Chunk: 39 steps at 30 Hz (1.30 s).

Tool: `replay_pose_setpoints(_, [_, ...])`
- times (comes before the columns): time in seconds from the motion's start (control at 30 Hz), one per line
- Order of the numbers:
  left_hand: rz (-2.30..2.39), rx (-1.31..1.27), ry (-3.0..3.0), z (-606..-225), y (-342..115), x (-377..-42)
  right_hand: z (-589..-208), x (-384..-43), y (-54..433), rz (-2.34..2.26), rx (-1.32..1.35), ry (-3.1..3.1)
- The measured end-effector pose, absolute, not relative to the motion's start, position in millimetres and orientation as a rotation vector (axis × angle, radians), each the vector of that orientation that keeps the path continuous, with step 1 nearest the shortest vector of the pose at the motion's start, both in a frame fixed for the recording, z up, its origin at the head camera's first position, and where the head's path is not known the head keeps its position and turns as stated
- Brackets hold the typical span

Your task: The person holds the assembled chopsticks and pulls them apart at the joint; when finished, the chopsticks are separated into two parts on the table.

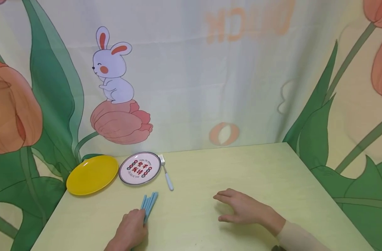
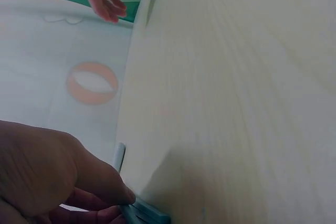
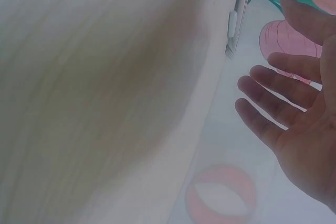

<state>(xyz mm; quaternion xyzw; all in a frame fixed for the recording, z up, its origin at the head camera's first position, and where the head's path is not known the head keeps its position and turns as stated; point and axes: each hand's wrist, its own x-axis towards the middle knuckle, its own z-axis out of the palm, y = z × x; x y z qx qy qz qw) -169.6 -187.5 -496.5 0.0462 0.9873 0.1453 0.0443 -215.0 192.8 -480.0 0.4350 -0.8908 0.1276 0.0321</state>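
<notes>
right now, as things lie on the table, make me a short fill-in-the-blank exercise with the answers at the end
The left hand grips a bunch of sticks coloured ____. The printed plate lies between the yellow plate and the ____. The right hand, fingers spread over the table, holds ____.

Missing words: blue; fork; nothing.
</notes>
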Motion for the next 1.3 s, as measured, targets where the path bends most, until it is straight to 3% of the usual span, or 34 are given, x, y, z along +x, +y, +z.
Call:
replay_pose_setpoints(0.9, [0.320, 0.294, 3.105, -476.4, -160.6, -192.4, -474.2, -227.4, 148.4, 0.367, 1.415, -2.559])
replay_pose_setpoints(1.3, [0.340, 0.499, 3.218, -472.6, -149.7, -192.9, -472.6, -232.1, 129.6, 0.381, 1.446, -2.507])
